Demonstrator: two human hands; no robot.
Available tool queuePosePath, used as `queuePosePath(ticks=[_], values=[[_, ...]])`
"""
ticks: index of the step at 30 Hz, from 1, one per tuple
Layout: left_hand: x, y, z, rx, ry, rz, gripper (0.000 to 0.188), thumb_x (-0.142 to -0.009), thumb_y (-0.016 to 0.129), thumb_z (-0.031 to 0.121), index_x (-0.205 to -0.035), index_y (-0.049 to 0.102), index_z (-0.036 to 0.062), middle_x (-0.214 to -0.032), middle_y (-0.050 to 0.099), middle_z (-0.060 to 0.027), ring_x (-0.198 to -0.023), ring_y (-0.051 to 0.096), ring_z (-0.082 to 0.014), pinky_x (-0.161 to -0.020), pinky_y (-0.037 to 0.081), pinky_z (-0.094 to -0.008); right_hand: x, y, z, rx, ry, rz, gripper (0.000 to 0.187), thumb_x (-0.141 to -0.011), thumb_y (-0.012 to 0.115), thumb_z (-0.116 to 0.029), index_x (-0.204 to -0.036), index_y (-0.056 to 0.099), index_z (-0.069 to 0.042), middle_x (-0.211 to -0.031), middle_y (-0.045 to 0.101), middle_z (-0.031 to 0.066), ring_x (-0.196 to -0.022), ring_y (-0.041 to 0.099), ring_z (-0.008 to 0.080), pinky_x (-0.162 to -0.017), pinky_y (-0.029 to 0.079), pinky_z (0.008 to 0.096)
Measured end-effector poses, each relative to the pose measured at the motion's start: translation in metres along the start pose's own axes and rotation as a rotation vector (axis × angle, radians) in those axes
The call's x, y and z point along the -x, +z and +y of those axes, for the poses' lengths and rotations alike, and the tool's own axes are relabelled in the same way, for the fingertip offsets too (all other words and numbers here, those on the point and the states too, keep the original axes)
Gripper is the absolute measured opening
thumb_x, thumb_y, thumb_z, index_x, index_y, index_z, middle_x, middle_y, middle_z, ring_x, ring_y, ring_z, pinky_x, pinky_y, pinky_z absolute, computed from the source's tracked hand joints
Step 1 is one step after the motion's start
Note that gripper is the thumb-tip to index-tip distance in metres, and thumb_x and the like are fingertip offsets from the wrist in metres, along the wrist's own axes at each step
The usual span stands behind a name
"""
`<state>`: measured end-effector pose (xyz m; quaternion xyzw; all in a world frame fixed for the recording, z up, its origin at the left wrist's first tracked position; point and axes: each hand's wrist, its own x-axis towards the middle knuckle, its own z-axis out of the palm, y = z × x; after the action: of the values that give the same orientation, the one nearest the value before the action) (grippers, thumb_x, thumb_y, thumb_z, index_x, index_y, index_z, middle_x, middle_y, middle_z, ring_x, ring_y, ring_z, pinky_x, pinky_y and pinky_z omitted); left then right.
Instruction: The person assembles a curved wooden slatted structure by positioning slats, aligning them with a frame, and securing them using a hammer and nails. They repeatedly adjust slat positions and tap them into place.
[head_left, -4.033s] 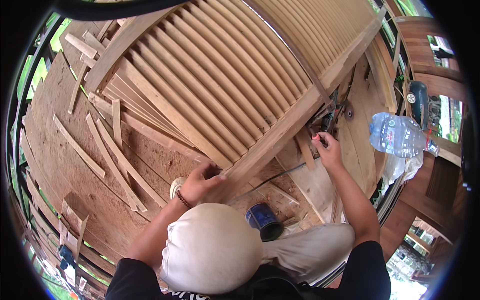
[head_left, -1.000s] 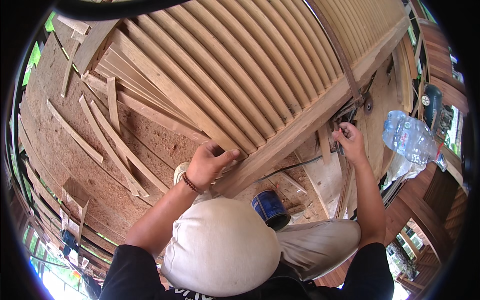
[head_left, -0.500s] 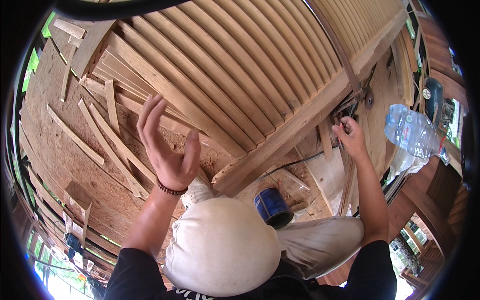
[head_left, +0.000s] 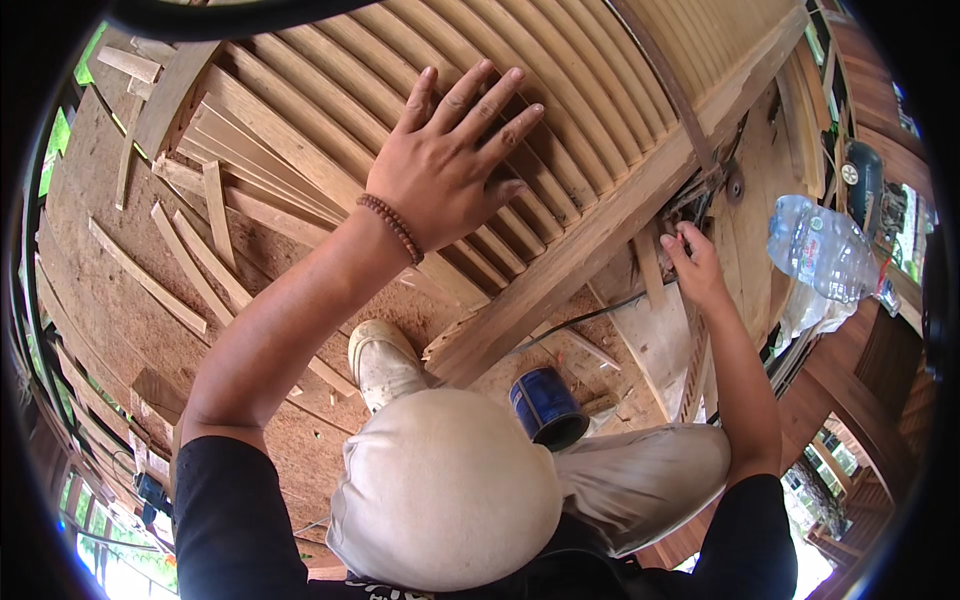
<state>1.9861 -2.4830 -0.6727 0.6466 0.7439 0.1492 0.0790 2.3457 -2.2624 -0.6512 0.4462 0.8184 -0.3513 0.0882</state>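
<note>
A slatted wooden louver panel [head_left: 590, 85] lies before me, its slats set into a thick wooden side rail [head_left: 600, 248]. My left hand [head_left: 440, 165] rests over the slats, palm down and fingers spread, holding nothing. Beyond the rail, on its right side, my right hand [head_left: 698, 262] is closed, with thumb and fingers pinched together. A bit of red shows at its fingertips, too small to name. Close to that hand is a cluttered heap of small dark tools or parts [head_left: 690, 205]. A long metal bar [head_left: 665, 95], apparently part of a clamp, crosses the panel.
Loose wooden strips [head_left: 148, 275] lie across the dusty boards at left. A blue can [head_left: 547, 405] stands between my legs, near a black cable [head_left: 590, 318]. At right are a large clear plastic bottle [head_left: 822, 248] and a dark green tank [head_left: 862, 185].
My left hand has moved from a raised position at left, forward and right onto the slats, where its fingers spread. My right hand stays beside the rail, nearly unmoved.
</note>
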Motion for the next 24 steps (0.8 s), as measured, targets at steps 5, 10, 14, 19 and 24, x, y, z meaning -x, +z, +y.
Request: queuePosePath(ticks=[5,10,14,19,24], values=[[0.001,0.001,0.000,0.009,0.002,-0.001,0.069,-0.097,0.050,0.058,-0.158,0.028,0.0316,-0.166,0.020,-0.0014,-0.154,0.016,-0.0234,-0.126,0.006,-0.0531,-0.002,-0.002,0.006,0.037,0.004,-0.035,0.037,-0.096,0.065,-0.037,-0.093,0.054,-0.002,-0.072,0.051,0.0109,-0.066,0.047,0.0192,-0.064,0.044,0.0338],[0.001,0.003,-0.001,0.003,0.003,0.001,0.070,-0.097,0.050,0.057,-0.158,0.028,0.0302,-0.166,0.021,-0.0022,-0.154,0.017,-0.0237,-0.126,0.007,-0.0531,0.000,0.005,-0.004,0.038,-0.021,0.033,0.037,-0.096,0.065,-0.035,-0.089,0.052,-0.002,-0.071,0.051,0.0116,-0.067,0.047,0.0206,-0.064,0.044,0.0348],[0.002,0.002,0.000,0.017,-0.001,0.011,0.071,-0.097,0.051,0.056,-0.158,0.028,0.0296,-0.166,0.021,-0.0028,-0.154,0.017,-0.0244,-0.126,0.007,-0.0533,0.000,0.007,-0.005,0.033,-0.027,0.050,0.037,-0.096,0.066,-0.034,-0.087,0.050,-0.002,-0.070,0.048,0.0109,-0.066,0.045,0.0203,-0.063,0.042,0.0350],[0.000,0.000,0.001,0.022,-0.002,0.003,0.072,-0.096,0.052,0.056,-0.158,0.028,0.0299,-0.166,0.021,-0.0035,-0.154,0.017,-0.0249,-0.125,0.008,-0.0540,-0.003,0.006,0.001,0.059,-0.006,0.029,0.037,-0.096,0.066,-0.034,-0.088,0.049,-0.001,-0.069,0.046,0.0102,-0.065,0.041,0.0197,-0.061,0.041,0.0350],[0.001,0.001,0.001,0.018,-0.001,0.005,0.072,-0.096,0.052,0.057,-0.158,0.028,0.0304,-0.166,0.021,-0.0035,-0.154,0.016,-0.0252,-0.125,0.008,-0.0545,-0.001,0.010,-0.008,0.083,-0.092,0.112,0.040,-0.096,0.066,-0.036,-0.087,0.049,-0.001,-0.071,0.048,0.0118,-0.066,0.045,0.0199,-0.062,0.042,0.0364]])
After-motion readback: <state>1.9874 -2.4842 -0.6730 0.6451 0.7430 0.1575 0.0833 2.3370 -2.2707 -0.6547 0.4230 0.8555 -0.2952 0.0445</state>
